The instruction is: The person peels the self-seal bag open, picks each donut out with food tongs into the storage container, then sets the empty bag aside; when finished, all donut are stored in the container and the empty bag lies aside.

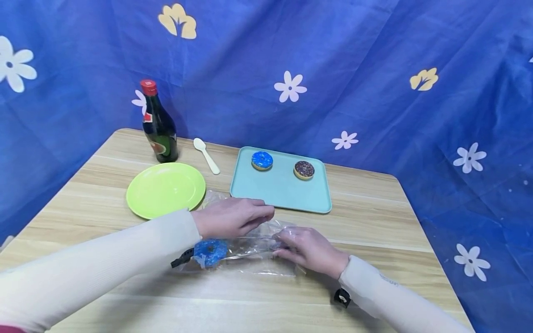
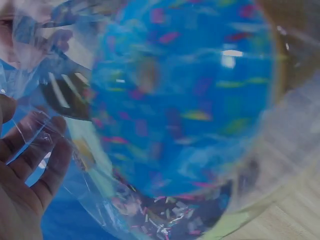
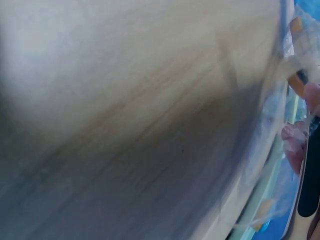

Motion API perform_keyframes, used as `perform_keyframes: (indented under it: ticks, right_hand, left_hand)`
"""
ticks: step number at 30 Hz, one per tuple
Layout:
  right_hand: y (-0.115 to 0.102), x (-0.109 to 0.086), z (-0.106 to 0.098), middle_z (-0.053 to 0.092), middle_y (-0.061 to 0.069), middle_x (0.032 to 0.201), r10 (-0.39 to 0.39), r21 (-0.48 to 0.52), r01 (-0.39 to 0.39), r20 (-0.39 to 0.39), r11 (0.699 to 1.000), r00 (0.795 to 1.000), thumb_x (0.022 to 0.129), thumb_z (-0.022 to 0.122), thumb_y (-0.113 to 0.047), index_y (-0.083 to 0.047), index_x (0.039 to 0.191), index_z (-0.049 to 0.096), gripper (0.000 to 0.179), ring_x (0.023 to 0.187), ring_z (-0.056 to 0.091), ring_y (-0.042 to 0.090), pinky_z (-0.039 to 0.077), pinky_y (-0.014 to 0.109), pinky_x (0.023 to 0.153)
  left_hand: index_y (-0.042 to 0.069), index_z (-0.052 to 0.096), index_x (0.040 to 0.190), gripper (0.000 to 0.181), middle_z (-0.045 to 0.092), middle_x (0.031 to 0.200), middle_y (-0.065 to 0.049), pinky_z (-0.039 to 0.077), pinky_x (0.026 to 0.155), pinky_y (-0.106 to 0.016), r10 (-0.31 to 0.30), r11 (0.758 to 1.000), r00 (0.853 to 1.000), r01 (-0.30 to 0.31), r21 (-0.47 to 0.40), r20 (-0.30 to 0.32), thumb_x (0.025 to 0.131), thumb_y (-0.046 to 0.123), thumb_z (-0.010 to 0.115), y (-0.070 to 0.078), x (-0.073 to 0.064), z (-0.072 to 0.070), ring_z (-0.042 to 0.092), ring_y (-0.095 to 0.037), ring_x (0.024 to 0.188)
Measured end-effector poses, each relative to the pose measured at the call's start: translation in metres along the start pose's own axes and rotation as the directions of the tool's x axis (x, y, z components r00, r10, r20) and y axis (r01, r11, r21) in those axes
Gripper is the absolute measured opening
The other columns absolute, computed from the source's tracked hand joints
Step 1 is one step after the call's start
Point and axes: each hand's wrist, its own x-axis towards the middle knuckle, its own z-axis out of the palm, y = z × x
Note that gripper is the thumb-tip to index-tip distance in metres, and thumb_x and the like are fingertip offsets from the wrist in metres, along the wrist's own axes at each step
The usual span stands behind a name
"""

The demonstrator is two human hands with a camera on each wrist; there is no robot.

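A clear plastic bag point(image 1: 254, 267) lies across the front of the table, with a blue sprinkled donut point(image 1: 210, 253) inside at its left end. The left wrist view shows that blue donut point(image 2: 185, 100) close up through the film, a dark sprinkled donut point(image 2: 175, 217) partly hidden below it. My left hand point(image 1: 235, 216) reaches over the bag and holds its film between bent fingers. To its right, my right hand point(image 1: 310, 249) pinches the bag's other end. Only a few fingertips point(image 3: 295, 142) and some film show at the right wrist view's edge.
Behind the hands, a light blue tray point(image 1: 279, 192) carries another blue donut point(image 1: 262, 160) and a chocolate donut point(image 1: 304, 170). Left of it are a green plate point(image 1: 166, 189), a cream spoon point(image 1: 207, 156) and a dark red-capped bottle point(image 1: 160, 125). A blue curtain point(image 1: 241, 69) hangs behind the table.
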Motion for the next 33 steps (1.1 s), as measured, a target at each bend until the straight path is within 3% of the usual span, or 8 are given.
perform_keyframes:
  ticks: [3,8,18,24,33]
  right_hand:
    - [0.001,-0.006,-0.006,0.072,-0.005,0.091,0.036,0.048,-0.037,0.006,0.998,0.999,0.097,0.074,-0.03,-0.011,0.113,0.07,0.025,0.081,0.067,0.004,0.057,0.018,0.08]
    - [0.006,-0.021,-0.015,0.075,-0.006,0.095,0.118,0.141,-0.12,0.027,0.983,0.993,0.097,0.074,-0.029,-0.014,0.115,0.071,0.024,0.083,0.066,0.001,0.057,0.018,0.079]
    - [0.015,-0.055,-0.026,0.078,0.002,0.104,0.226,0.272,-0.222,0.02,0.936,0.974,0.095,0.077,-0.017,-0.008,0.118,0.074,0.025,0.092,0.072,0.008,0.06,0.025,0.085]
    - [0.022,-0.077,-0.036,0.079,0.003,0.103,0.296,0.28,-0.28,-0.014,0.918,0.955,0.092,0.08,-0.014,-0.008,0.116,0.075,0.025,0.092,0.073,0.009,0.06,0.026,0.085]
    - [0.032,-0.11,-0.053,0.08,0.005,0.103,0.394,0.272,-0.382,0.011,0.883,0.919,0.092,0.08,-0.012,-0.007,0.113,0.076,0.022,0.092,0.074,0.009,0.061,0.027,0.083]
  left_hand:
    - [0.019,0.056,0.099,0.013,0.052,0.084,0.009,0.042,0.063,-0.021,0.001,1.0,1.0,-0.001,0.003,-0.003,0.11,0.02,0.051,-0.001,-0.002,0.001,0.049,-0.006,0.072]
    - [0.018,0.059,0.101,0.01,0.055,0.086,0.009,0.045,0.065,-0.022,0.004,1.0,1.0,-0.004,0.011,0.002,0.11,0.02,0.053,-0.003,-0.001,0.002,0.052,-0.007,0.075]
    - [0.02,0.057,0.101,0.009,0.055,0.087,0.01,0.047,0.067,-0.024,-0.009,1.0,1.0,0.008,0.011,0.025,0.109,0.02,0.054,-0.001,-0.002,-0.001,0.053,-0.007,0.077]
    - [0.021,0.057,0.101,0.01,0.055,0.088,0.01,0.047,0.07,-0.024,-0.029,1.0,0.999,0.029,-0.008,0.03,0.11,0.021,0.053,-0.002,-0.002,-0.001,0.053,-0.008,0.079]
    - [0.021,0.055,0.099,0.011,0.055,0.087,0.01,0.048,0.068,-0.023,-0.017,1.0,1.0,0.017,-0.015,0.013,0.11,0.022,0.052,-0.003,-0.003,0.0,0.052,-0.007,0.077]
